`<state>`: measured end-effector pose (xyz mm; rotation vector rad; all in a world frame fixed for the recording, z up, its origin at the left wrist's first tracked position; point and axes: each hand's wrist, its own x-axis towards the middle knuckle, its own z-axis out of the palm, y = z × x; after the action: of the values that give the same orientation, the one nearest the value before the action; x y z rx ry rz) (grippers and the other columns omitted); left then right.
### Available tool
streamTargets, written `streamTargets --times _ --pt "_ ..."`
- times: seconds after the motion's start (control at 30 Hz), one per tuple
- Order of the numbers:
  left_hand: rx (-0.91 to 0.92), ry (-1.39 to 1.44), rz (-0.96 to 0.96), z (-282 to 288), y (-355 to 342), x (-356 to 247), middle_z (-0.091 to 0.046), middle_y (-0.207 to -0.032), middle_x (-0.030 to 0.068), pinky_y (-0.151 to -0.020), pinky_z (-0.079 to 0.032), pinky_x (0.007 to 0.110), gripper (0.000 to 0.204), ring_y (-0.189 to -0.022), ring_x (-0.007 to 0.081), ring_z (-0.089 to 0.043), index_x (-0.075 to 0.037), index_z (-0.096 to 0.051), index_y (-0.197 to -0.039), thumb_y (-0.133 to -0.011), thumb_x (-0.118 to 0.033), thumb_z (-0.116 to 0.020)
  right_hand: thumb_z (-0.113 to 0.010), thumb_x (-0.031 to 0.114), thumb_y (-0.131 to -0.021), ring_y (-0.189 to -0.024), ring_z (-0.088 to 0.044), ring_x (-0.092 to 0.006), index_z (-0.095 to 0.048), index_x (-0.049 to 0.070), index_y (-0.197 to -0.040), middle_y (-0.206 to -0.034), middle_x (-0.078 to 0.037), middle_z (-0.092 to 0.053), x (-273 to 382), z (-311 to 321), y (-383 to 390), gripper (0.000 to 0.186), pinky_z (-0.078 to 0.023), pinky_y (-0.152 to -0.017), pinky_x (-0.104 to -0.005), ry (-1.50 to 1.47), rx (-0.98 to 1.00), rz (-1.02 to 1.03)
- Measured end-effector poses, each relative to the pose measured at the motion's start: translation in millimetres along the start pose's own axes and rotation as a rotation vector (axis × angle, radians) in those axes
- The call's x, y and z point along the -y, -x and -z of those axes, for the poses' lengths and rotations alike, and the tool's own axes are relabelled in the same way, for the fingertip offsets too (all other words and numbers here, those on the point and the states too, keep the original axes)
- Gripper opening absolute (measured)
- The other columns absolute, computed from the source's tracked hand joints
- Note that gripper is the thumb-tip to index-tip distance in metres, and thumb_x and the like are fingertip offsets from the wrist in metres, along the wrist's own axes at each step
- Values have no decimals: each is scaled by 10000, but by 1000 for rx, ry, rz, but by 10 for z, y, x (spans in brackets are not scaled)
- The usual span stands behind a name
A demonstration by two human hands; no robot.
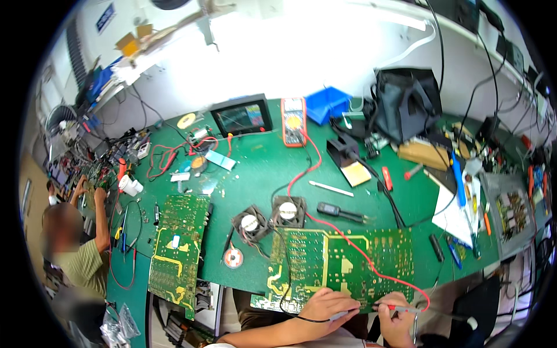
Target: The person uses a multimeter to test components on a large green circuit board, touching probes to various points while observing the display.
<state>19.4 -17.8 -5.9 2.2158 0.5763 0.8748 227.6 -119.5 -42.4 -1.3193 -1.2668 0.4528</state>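
A large green circuit board [360, 240] lies at the near edge of the bench, its solder side with pale metallic tracks facing up. My left hand [325, 306] is closed around the test probe [341, 315] on the black lead, over the board's near edge. Just to its right, my right hand [395, 326] grips the red test probe [400, 308], its tip pointing left toward the board. I cannot tell whether either tip touches it. Both leads run back to an orange-red multimeter [294, 123] standing at the back of the bench.
A second circuit board [177, 249] lies at left. Two fans [250, 223], a solder reel [233, 258], tweezers [342, 212] and a white pen-like tool [331, 188] lie beyond. Behind them are a screen [241, 118], blue bin [328, 105] and black bag [408, 104]. Another person [81, 255] works at far left.
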Motion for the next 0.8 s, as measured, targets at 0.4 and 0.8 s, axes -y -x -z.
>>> streamTargets --times 0.4,0.8 --pt "-8 13 -29 -2 -1 15 -744 -1016 15 -772 -449 296 241 -914 160 -697 -124 -737 -1124 -894 -152 -804 -737 149 -971 -702 -558 -86 -738 38 -1044 -844 -26 -692 53 14 188 133 -469 -634 -257 160 -29 -249" --pt "2 13 -43 -42 30 90 -738 -1003 20 -760 -446 295 240 -902 167 -694 -128 -731 -1127 -898 -152 -797 -745 161 -963 -659 -584 -111 -739 42 -1045 -838 -55 -711 151 7 147 145 -489 -606 -288 198 -35 -259"
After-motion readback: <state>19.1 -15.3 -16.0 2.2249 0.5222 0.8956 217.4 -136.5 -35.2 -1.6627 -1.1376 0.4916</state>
